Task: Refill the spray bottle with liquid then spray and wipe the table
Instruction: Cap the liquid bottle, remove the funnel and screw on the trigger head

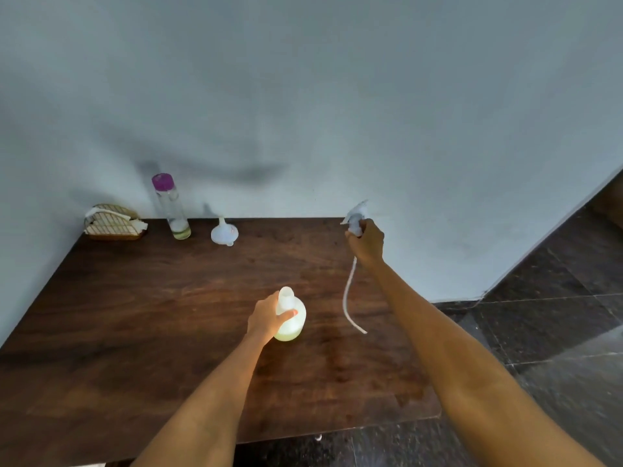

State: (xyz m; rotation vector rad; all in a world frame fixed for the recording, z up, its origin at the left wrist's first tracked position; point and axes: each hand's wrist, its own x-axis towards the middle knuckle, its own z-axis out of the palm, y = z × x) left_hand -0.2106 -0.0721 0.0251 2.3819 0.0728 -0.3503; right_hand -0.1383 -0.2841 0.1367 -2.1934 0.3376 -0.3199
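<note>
Our left grip (266,320) holds the upright spray bottle (290,316) mid-surface (151,315), neck up, open wood around. Right grip (367,244) clasps the sprayer head (355,219) near the far-right edge, tube (349,294) dangling down.

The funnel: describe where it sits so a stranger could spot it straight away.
Look along the far edge of the dark wooden table, where it meets the pale wall. Right of the woven holder and the tall clear bottle with the purple cap stands the funnel. It is the small white one resting mouth-down with its spout pointing up; neither hand touches it.
</note>
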